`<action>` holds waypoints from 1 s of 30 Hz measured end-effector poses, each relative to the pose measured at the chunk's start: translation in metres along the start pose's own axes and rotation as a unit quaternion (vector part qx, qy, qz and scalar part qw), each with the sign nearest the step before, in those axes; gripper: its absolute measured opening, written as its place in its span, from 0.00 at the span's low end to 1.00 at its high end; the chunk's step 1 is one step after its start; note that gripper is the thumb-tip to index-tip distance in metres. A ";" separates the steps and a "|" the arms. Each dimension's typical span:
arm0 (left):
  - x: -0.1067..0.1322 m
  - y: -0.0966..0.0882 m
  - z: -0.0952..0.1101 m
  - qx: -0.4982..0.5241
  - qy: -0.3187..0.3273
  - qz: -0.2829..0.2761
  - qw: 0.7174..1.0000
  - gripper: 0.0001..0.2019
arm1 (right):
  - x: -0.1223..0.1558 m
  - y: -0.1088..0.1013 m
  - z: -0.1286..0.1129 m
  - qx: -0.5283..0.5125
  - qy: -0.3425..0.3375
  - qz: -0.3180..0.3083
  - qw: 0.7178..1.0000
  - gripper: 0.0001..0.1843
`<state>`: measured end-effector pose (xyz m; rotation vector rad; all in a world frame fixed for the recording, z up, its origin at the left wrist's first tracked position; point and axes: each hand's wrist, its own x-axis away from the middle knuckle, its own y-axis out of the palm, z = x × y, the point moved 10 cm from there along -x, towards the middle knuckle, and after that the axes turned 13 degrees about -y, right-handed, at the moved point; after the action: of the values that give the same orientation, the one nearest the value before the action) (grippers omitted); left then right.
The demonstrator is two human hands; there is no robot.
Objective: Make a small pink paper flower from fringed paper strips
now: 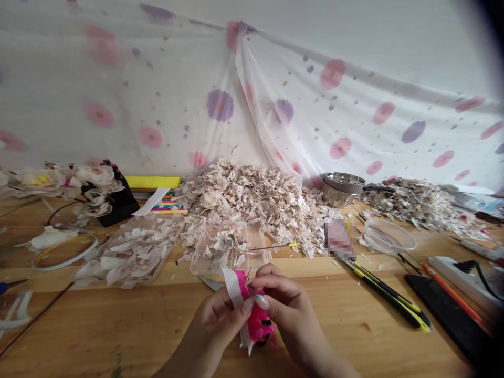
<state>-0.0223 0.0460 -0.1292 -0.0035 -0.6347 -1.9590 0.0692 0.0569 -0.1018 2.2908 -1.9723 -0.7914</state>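
A strip of crinkled paper, white along one edge and bright pink [258, 321] along the other, is held upright above the front of the table. My left hand [220, 321] grips its white side between thumb and fingers. My right hand [292, 310] pinches the pink edge, its thumb tip beside the left thumb. What lies between the fingertips is too small to make out. Dark bits show at the strip's lower end. Behind my left fingers lies a pointed grey blade [211, 283]. Farther back, a thin stem with a yellow tip [293, 245] rests by a clear plastic tray [197, 257].
A big heap of pale petals [244, 194] fills the back, with a smaller heap [417, 205] at right. A yellow-black utility knife [388, 294], a dark phone-like slab [444, 315] and a white power strip [468, 278] lie right. More petals [128, 254] and artificial flowers [96, 178] are left.
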 end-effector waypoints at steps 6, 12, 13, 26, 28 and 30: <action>0.000 0.002 -0.003 0.001 -0.012 -0.007 1.000 0.14 | 0.002 -0.001 0.006 -0.018 0.006 -0.001 1.000 0.04; -0.003 0.002 -0.008 0.009 -0.026 -0.008 1.000 0.13 | 0.002 -0.001 0.009 -0.029 0.017 0.005 0.999 0.05; -0.003 0.002 -0.008 0.009 -0.028 -0.007 1.000 0.14 | 0.002 -0.001 0.009 -0.029 0.019 0.003 0.999 0.06; -0.002 0.001 -0.005 0.009 -0.027 0.016 0.999 0.16 | 0.004 -0.002 0.021 -0.057 0.041 0.030 0.997 0.10; -0.003 0.004 -0.006 -0.008 -0.025 0.009 1.000 0.17 | 0.005 -0.003 0.022 -0.072 0.048 0.050 0.995 0.10; -0.003 0.006 -0.005 -0.028 -0.020 0.004 0.999 0.19 | 0.006 -0.003 0.024 -0.092 0.065 0.062 0.992 0.10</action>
<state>-0.0144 0.0440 -0.1320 -0.0813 -0.6044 -1.9721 0.0630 0.0590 -0.1256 2.0416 -1.8777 -0.7590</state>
